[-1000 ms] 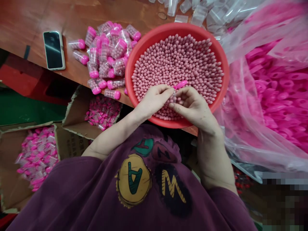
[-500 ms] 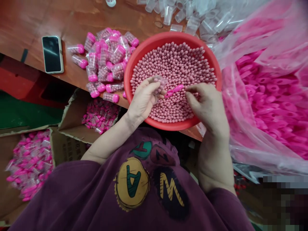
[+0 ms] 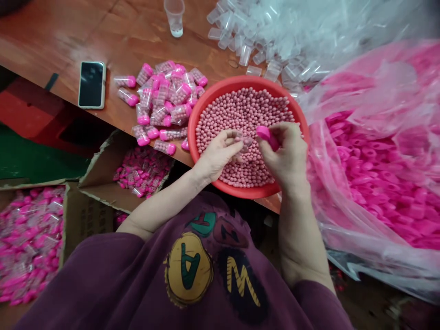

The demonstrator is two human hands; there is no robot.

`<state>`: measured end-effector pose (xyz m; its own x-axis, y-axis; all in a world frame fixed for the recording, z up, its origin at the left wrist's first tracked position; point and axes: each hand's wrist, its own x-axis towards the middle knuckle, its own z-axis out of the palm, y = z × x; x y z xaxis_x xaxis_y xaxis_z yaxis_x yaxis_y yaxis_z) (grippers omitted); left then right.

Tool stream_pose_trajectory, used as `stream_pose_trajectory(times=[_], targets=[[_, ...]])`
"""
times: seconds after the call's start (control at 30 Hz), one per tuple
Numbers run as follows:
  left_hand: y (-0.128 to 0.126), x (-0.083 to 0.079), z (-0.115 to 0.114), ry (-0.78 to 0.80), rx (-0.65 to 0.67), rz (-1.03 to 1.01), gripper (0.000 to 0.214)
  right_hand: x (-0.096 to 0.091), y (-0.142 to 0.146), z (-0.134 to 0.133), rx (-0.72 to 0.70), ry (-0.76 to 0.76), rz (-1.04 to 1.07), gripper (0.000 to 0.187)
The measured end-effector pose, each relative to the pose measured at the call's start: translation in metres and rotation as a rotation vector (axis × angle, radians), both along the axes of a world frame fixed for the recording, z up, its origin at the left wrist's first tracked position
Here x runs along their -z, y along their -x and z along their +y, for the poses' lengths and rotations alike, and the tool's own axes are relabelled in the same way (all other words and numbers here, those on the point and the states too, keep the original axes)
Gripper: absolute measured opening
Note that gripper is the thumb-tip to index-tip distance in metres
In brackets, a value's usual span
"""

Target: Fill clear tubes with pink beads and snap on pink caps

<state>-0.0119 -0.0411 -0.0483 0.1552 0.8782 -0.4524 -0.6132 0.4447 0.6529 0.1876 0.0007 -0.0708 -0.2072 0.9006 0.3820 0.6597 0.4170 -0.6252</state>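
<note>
**Clear tube and pink piece hanging apart over loose beads**

Tabletop [image 3: 137, 39] is carrying a red basin [image 3: 247, 190] below the left grip [image 3: 217, 155] and right grip [image 3: 290, 156]. Its rim on the body side of the grips is apparently reaching the edge; judgement: a forearm pressing there could be tipping it. The pink piece [image 3: 264, 133], projecting from the right grip toward the left, could be slipping from a fingertip hold and dropping among the beads [image 3: 237, 110] underneath. The clear tube [image 3: 245, 143], at the left grip's fingertips, could be spilling through tilting; its contents are not showing clearly.

Pose: the right forearm [image 3: 299, 229] is pointing nearly straight ahead; the left forearm [image 3: 163, 204] is slanting inward. The right grip is holding the pink piece narrowly, fingers curling, thumb on the left-grip side. The left grip is pinching the tube, fingertips facing the right grip, a gap separating both.
</note>
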Motion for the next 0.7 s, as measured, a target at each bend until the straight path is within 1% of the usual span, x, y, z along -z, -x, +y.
stream_pose_trajectory(times=[0.07, 0.1, 0.13, 0.2, 0.27, 0.33, 0.4, 0.5, 0.6, 0.7], targets=[[0.0, 0.002, 0.0, -0.019, 0.011, -0.022, 0.026, -0.005, 0.007, -0.007, -0.033, -0.037, -0.134, 0.015], [-0.001, 0.003, 0.0, -0.027, 0.011, -0.028, 0.025, -0.007, 0.009, -0.011, -0.049, -0.056, -0.189, 0.015], [-0.001, 0.003, 0.0, -0.032, 0.01, -0.031, 0.024, -0.008, 0.012, -0.015, -0.064, -0.07, -0.221, 0.017], [-0.002, 0.003, 0.001, -0.037, 0.007, -0.035, 0.022, -0.012, 0.015, -0.021, -0.098, -0.079, -0.216, 0.024], [-0.002, 0.002, 0.001, -0.033, 0.005, -0.036, 0.022, -0.017, 0.016, -0.025, -0.133, -0.043, -0.142, 0.028], [-0.001, 0.001, 0.001, -0.028, 0.01, -0.034, 0.022, -0.022, 0.017, -0.028, -0.14, 0.017, -0.023, 0.024], [0.0, 0.0, 0.0, -0.027, 0.022, -0.035, 0.022, -0.023, 0.019, -0.029, -0.108, 0.059, 0.113, 0.018], [0.001, 0.001, -0.001, -0.028, 0.043, -0.041, 0.022, -0.019, 0.026, -0.029, -0.009, 0.082, 0.283, 0.026], [-0.001, 0.003, -0.002, -0.049, 0.035, -0.016, 0.02, -0.013, 0.033, -0.031, 0.048, 0.058, 0.32, 0.032], [-0.004, 0.003, -0.004, -0.093, 0.001, 0.049, 0.014, -0.009, 0.039, -0.035, 0.061, 0.015, 0.349, 0.03]])
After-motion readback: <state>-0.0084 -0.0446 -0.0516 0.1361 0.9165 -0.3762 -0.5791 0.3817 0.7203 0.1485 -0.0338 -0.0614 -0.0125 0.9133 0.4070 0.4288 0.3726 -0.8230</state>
